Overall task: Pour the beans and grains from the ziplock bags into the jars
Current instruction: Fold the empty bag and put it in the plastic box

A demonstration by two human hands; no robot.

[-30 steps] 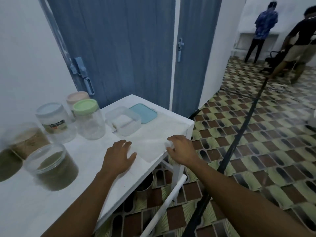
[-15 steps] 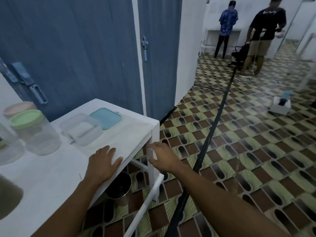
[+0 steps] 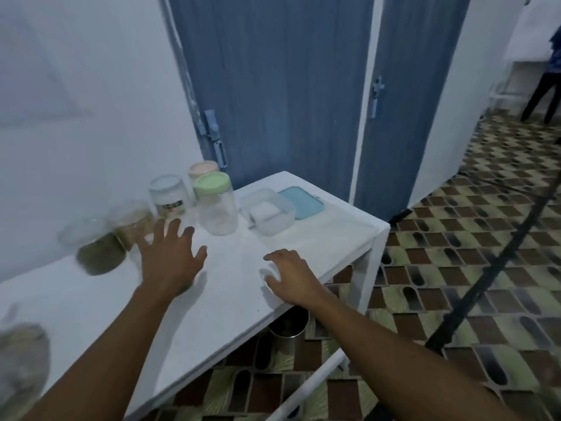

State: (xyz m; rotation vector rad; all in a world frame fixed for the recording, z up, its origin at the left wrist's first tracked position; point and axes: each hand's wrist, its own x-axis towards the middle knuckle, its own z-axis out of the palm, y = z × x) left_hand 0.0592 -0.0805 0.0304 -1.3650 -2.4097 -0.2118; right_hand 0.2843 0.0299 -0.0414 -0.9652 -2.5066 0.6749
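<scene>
Several clear jars stand along the back left of the white table [image 3: 318,238]. One lidless jar [image 3: 97,244] holds greenish grain, and another [image 3: 133,223] holds tan grain. A green-lidded jar [image 3: 215,205], a white-lidded jar [image 3: 170,196] and a pink-lidded jar [image 3: 203,169] look empty. My left hand [image 3: 170,256] hovers over the table with fingers spread, close to the grain jars. My right hand [image 3: 288,275] rests near the table's front edge, fingers loosely bent over a faint clear sheet that may be a ziplock bag. Neither hand grips anything.
A clear plastic box [image 3: 268,211] with a white thing inside sits beside its blue lid [image 3: 300,202]. A steel cup [image 3: 288,329] stands under the table. Blue doors are behind. A black cable [image 3: 501,265] crosses the patterned floor. A person [image 3: 546,74] stands far right.
The view has swung back left toward the jars. My left hand has moved from the table's front edge up toward the grain jars with fingers spread. My right hand has shifted onto the tabletop.
</scene>
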